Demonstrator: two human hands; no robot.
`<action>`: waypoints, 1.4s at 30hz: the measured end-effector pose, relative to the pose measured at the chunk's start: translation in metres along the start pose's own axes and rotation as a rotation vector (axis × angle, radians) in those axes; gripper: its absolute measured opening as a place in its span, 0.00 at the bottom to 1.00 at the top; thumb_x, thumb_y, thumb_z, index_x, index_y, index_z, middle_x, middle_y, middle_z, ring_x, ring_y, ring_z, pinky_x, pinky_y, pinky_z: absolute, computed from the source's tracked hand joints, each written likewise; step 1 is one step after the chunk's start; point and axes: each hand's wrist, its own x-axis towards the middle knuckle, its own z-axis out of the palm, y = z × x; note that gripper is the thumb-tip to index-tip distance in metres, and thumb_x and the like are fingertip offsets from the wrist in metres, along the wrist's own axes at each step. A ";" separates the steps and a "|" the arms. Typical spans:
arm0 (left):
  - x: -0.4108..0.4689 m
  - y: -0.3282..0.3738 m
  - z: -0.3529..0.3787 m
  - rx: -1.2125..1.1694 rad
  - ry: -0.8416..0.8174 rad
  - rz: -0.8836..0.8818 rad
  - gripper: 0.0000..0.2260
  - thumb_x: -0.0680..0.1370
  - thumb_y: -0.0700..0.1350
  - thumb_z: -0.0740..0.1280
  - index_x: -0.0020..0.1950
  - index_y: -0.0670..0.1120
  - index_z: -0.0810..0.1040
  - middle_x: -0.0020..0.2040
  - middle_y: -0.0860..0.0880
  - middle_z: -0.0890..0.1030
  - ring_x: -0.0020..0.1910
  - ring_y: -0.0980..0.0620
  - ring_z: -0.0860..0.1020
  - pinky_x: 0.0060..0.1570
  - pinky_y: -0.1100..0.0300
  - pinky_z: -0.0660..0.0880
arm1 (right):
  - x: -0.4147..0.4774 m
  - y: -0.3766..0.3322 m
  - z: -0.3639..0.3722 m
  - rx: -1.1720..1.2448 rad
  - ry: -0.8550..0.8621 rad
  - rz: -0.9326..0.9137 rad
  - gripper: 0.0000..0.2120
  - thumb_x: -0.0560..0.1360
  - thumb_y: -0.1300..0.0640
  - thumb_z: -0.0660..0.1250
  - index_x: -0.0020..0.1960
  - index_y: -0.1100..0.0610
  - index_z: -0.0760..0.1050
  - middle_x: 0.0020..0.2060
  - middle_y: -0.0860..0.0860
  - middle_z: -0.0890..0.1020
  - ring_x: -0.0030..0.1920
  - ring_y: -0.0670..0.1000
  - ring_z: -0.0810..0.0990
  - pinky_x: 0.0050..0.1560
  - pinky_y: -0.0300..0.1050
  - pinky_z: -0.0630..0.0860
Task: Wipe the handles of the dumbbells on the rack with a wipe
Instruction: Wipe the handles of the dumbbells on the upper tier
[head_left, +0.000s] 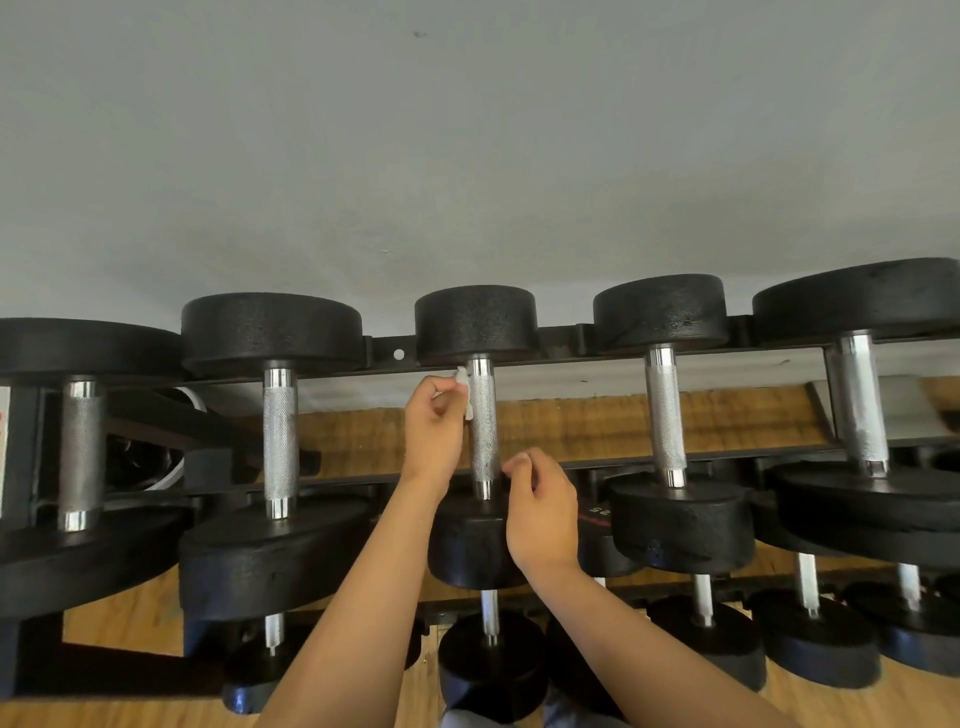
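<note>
Rack (563, 340) top tier holds 5 dumbbells (662, 312). L hand (434, 418) pinches white wipe (464, 387) against mid dumbbell's handle (484, 441); R hand (540, 512) beside handle's lower end, fingers loosely curled, holding nothing.

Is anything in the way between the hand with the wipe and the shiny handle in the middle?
No, nothing visible. The left hand pinches the white wipe right against the middle dumbbell's handle, near its top. The right hand sits lower, beside the handle, not between them.
</note>
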 end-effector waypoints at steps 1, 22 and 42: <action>-0.004 0.001 0.000 0.029 0.042 0.061 0.03 0.80 0.41 0.65 0.47 0.47 0.77 0.49 0.44 0.83 0.50 0.50 0.81 0.49 0.64 0.78 | 0.000 0.000 0.000 0.000 0.003 0.004 0.13 0.81 0.55 0.57 0.40 0.54 0.74 0.37 0.49 0.77 0.43 0.49 0.76 0.48 0.51 0.76; -0.026 -0.008 -0.023 0.358 -0.216 0.031 0.08 0.83 0.42 0.60 0.44 0.46 0.67 0.41 0.48 0.75 0.39 0.55 0.74 0.39 0.65 0.69 | 0.001 -0.001 0.000 0.016 0.050 -0.013 0.14 0.81 0.55 0.56 0.41 0.58 0.75 0.37 0.52 0.78 0.41 0.51 0.77 0.47 0.50 0.76; -0.107 0.004 -0.043 0.542 -0.134 0.513 0.03 0.80 0.42 0.65 0.52 0.50 0.76 0.52 0.58 0.77 0.51 0.61 0.76 0.51 0.70 0.72 | -0.050 0.014 -0.080 -0.163 0.160 -0.420 0.12 0.80 0.55 0.57 0.49 0.56 0.78 0.47 0.46 0.77 0.53 0.45 0.73 0.56 0.28 0.65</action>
